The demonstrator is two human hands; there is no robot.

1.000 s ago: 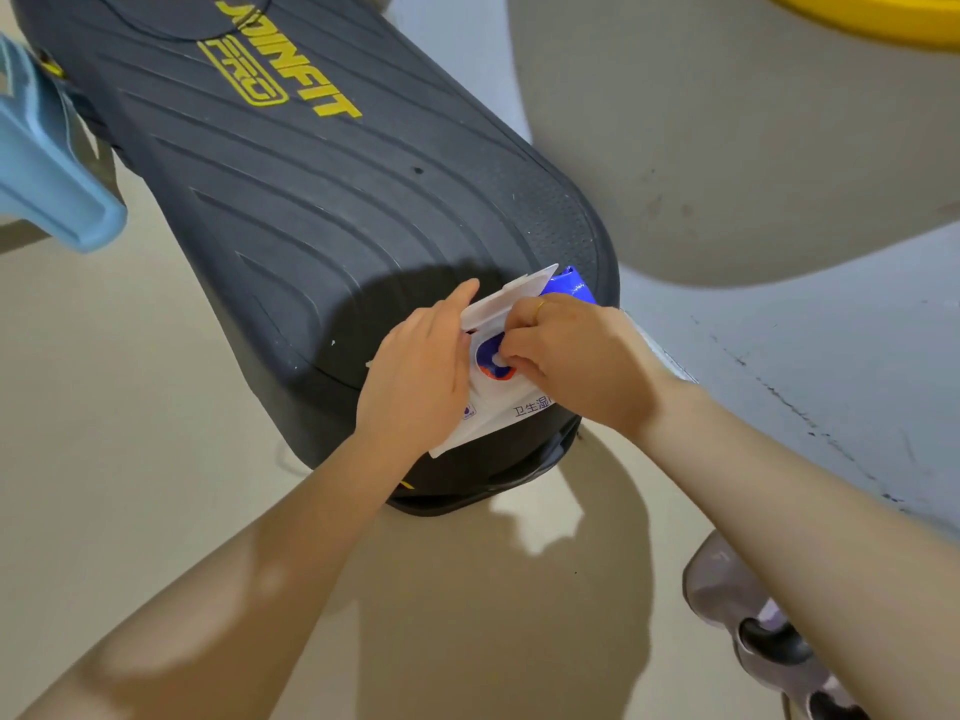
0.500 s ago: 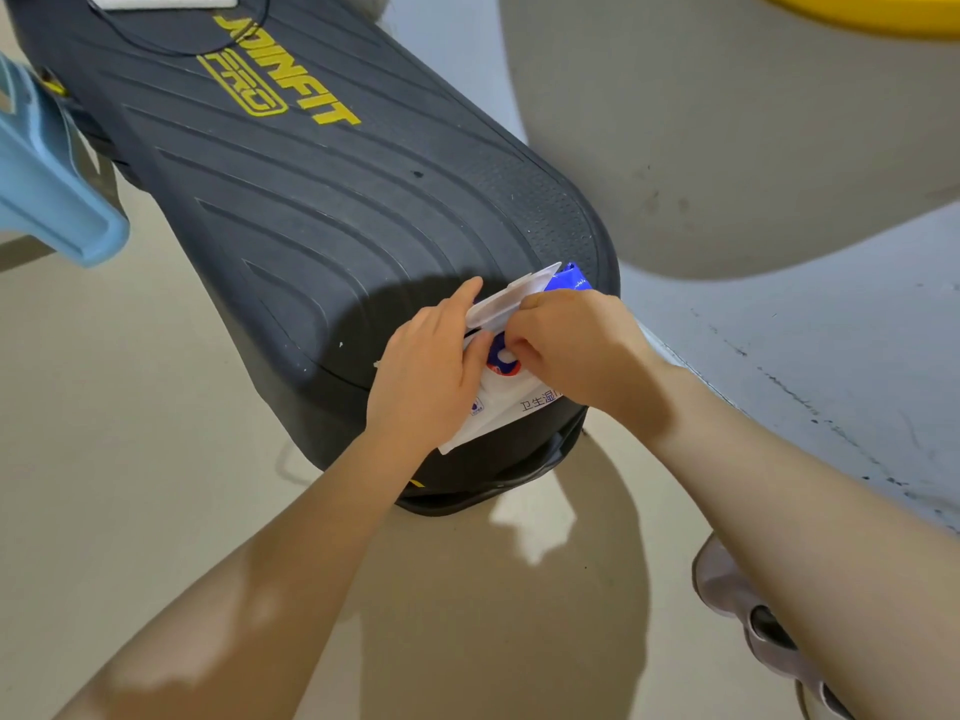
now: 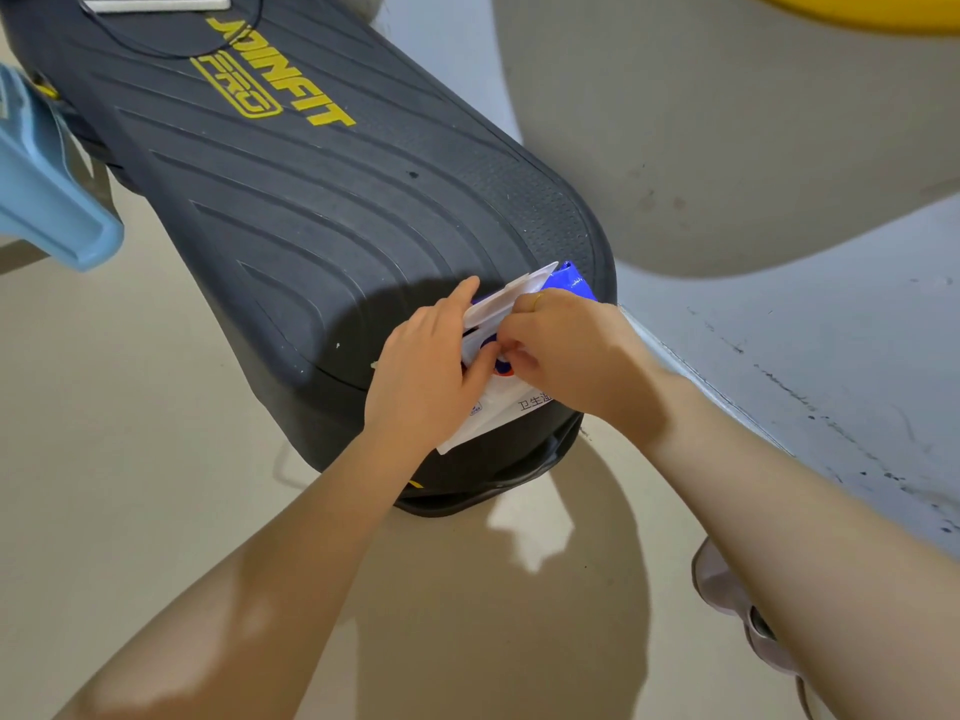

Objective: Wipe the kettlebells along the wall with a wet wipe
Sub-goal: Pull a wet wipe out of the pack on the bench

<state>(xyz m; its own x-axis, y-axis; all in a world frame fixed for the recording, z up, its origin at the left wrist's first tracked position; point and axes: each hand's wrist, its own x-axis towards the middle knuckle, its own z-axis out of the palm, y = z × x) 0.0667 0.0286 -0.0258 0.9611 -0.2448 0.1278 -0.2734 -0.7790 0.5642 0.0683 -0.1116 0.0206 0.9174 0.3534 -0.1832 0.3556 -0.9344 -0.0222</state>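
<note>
A white and blue wet wipe pack [image 3: 511, 407] lies on the near end of a black ribbed step platform [image 3: 322, 200] with yellow lettering. Its white flap [image 3: 511, 293] stands lifted. My left hand [image 3: 426, 366] presses down on the pack's left side, holding it in place. My right hand [image 3: 566, 350] has its fingertips pinched at the pack's opening; whether a wipe is between them I cannot tell. No kettlebell is in view.
A light blue plastic object [image 3: 47, 200] juts in at the left edge. A grey wall [image 3: 727, 122] runs along the right, with a grey floor strip [image 3: 805, 356] below it and something yellow [image 3: 872, 7] at the top. A shoe [image 3: 737, 600] shows at the lower right. Beige floor [image 3: 130, 459] lies left.
My right fingers have shifted from the round sticker up to the opening under the lifted flap and pinched together. My left hand stays on the pack.
</note>
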